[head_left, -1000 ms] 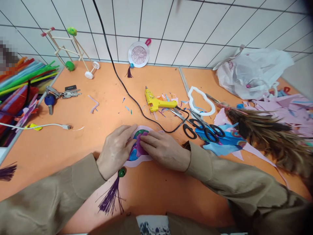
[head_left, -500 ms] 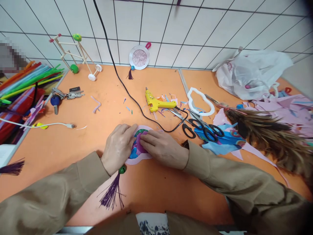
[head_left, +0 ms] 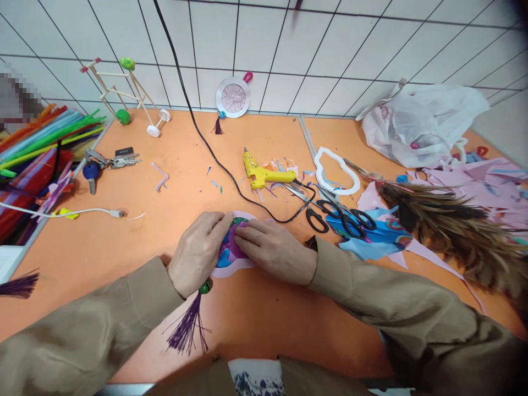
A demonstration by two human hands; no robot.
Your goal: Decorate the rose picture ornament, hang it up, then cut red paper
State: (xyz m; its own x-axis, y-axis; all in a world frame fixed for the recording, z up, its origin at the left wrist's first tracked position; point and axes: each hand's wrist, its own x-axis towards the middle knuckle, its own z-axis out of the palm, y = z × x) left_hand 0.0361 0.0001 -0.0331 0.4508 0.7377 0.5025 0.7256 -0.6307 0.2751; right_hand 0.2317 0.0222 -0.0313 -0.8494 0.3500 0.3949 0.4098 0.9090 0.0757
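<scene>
Nearest: purple tassel (head_left: 190, 325) spread on the orange surface (head_left: 313, 335), green bell (head_left: 205, 286) at its top. Just beyond, craft piece (head_left: 236, 242), pale lilac border around purple, blue and green, lying on the surface between the hands. Left hand (head_left: 198, 250) on its left side, fingers bent; whether they grip the edge, cannot tell. Right hand (head_left: 274, 250) open, fingers together and laid over the right part. Farther right, black-handled scissors (head_left: 351, 224) by blue scraps (head_left: 383, 228), brown feathers (head_left: 445, 220) beyond them to the right. Past the hands, yellow glue gun (head_left: 266, 175) among small clippings; white wavy frame (head_left: 355, 186) to its right. Keys (head_left: 91, 170) at left. Farthest: round ornament (head_left: 233, 97) against the tiled wall (head_left: 272, 49), white plastic bag (head_left: 416, 126) right.
</scene>
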